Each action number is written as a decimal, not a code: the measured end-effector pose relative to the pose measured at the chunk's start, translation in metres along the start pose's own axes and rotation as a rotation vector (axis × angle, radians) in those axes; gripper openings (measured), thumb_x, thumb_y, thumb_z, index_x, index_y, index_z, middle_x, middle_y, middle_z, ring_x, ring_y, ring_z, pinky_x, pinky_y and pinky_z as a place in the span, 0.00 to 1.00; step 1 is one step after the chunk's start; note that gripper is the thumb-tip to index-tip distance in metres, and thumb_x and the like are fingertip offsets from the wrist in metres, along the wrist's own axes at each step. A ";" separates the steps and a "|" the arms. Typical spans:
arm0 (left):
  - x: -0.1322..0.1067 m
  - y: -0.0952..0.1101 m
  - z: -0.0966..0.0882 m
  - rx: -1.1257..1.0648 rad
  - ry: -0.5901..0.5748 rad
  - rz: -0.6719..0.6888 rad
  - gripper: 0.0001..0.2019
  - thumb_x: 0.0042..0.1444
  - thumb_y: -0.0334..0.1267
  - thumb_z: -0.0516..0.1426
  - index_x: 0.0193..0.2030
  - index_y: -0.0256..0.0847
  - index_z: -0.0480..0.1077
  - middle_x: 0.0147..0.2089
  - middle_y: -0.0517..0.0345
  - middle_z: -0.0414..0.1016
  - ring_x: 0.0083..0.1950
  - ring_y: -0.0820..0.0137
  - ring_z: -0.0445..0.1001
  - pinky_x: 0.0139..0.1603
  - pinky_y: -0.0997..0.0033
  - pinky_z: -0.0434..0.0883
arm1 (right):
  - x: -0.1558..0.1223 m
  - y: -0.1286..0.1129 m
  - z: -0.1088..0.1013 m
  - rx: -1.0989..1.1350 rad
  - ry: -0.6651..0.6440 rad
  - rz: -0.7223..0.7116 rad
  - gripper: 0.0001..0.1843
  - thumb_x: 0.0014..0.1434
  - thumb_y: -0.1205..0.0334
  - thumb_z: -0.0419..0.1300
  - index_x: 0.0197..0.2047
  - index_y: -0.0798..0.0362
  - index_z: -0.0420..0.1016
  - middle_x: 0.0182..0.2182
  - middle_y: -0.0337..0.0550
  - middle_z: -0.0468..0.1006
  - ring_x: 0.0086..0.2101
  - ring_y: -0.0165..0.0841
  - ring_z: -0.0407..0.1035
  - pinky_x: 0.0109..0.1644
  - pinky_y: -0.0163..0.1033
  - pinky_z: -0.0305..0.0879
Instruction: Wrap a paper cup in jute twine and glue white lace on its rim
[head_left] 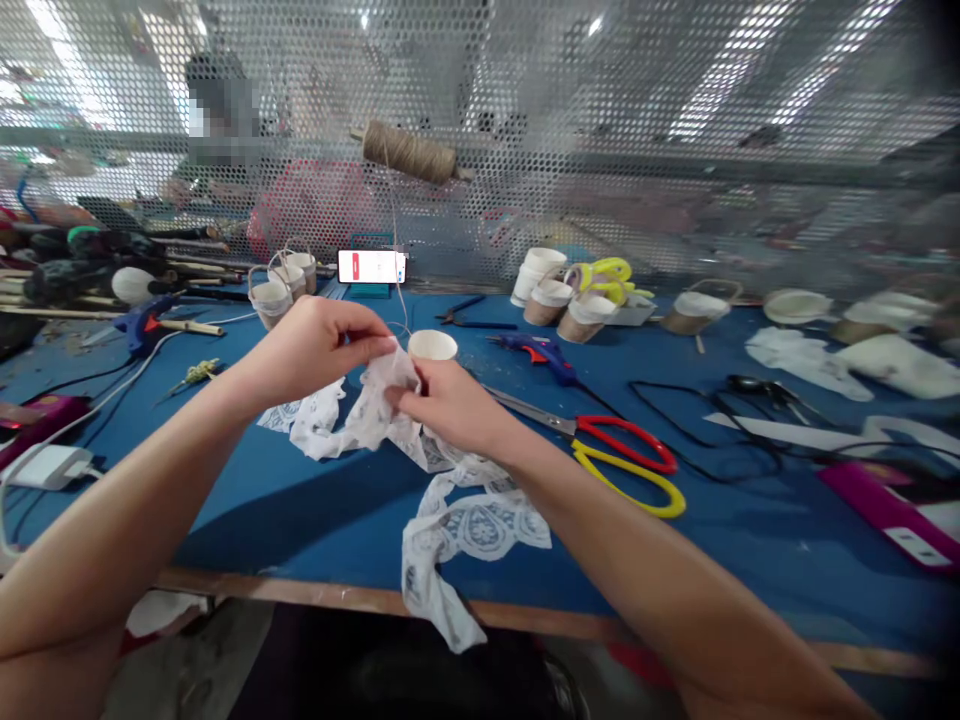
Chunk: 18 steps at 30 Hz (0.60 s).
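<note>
My left hand [330, 340] pinches the upper edge of a white lace ribbon [480, 525], thumb against fingers. My right hand [450, 400] grips a bunched part of the same lace just to the right. Loose lengths of it trail left on the blue table, and another length curls toward me and hangs over the front edge. Right behind my right hand stands a white paper cup [433, 346], its lower part hidden. Large scissors [622, 450] with red and yellow handles lie beside my right forearm, their blade tips hidden behind my hand.
A blue glue gun [544, 355] lies right of the cup, another glue gun [142, 325] at left. Small cups with twine handles [274, 295] stand at back left, more cups [551, 300] at back right. A twine spool [409, 152] hangs on the mesh screen above a lit phone [371, 266]. Cables cross the right side.
</note>
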<state>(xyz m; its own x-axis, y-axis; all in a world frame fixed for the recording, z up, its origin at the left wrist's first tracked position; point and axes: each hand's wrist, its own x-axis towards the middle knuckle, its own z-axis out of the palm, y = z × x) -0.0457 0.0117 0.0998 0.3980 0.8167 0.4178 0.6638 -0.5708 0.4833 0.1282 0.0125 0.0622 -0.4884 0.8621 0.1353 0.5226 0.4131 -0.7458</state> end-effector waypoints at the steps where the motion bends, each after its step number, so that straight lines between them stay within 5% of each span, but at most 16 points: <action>1: 0.000 -0.001 -0.001 -0.016 0.030 -0.011 0.12 0.51 0.42 0.54 0.34 0.36 0.75 0.25 0.59 0.74 0.24 0.75 0.65 0.24 0.76 0.61 | 0.000 0.001 -0.003 0.001 0.025 0.013 0.04 0.52 0.66 0.54 0.27 0.56 0.67 0.23 0.38 0.68 0.23 0.27 0.61 0.27 0.34 0.57; 4: -0.003 -0.019 -0.006 -0.011 0.021 -0.112 0.17 0.51 0.47 0.54 0.40 0.37 0.72 0.29 0.56 0.74 0.27 0.74 0.67 0.26 0.75 0.62 | -0.012 0.006 -0.020 0.015 0.124 0.038 0.06 0.53 0.63 0.52 0.28 0.55 0.67 0.20 0.36 0.67 0.21 0.27 0.59 0.25 0.34 0.56; 10: -0.016 -0.062 0.004 0.332 -0.296 -0.340 0.18 0.51 0.52 0.52 0.29 0.38 0.70 0.28 0.53 0.75 0.28 0.67 0.70 0.28 0.70 0.62 | -0.040 0.019 -0.040 0.297 0.300 0.074 0.07 0.45 0.69 0.55 0.29 0.53 0.72 0.23 0.36 0.71 0.22 0.27 0.61 0.26 0.34 0.58; 13: -0.022 -0.049 0.030 0.168 -0.316 -0.185 0.18 0.51 0.51 0.52 0.37 0.37 0.71 0.37 0.51 0.75 0.37 0.64 0.72 0.36 0.68 0.66 | -0.039 0.022 -0.037 0.541 0.398 0.139 0.02 0.44 0.65 0.58 0.26 0.52 0.70 0.19 0.35 0.69 0.21 0.27 0.61 0.24 0.33 0.58; 16: -0.029 -0.025 0.064 0.077 -0.398 -0.011 0.29 0.47 0.53 0.57 0.51 0.33 0.64 0.49 0.41 0.70 0.48 0.57 0.70 0.46 0.62 0.66 | -0.037 0.018 -0.041 0.703 0.468 0.162 0.06 0.44 0.61 0.63 0.27 0.51 0.70 0.21 0.36 0.71 0.22 0.29 0.64 0.25 0.35 0.61; 18: -0.031 -0.015 0.083 0.101 -0.420 0.018 0.32 0.43 0.51 0.60 0.51 0.32 0.63 0.49 0.37 0.70 0.49 0.52 0.69 0.46 0.56 0.66 | -0.038 0.015 -0.052 0.759 0.534 0.144 0.06 0.44 0.60 0.63 0.25 0.50 0.69 0.21 0.35 0.71 0.23 0.29 0.66 0.28 0.36 0.64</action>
<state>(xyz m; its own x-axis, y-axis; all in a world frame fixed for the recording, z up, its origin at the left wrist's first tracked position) -0.0159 0.0021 0.0157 0.6195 0.7822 0.0657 0.7047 -0.5911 0.3925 0.1905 0.0006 0.0798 0.0295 0.9882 0.1501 -0.1347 0.1527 -0.9791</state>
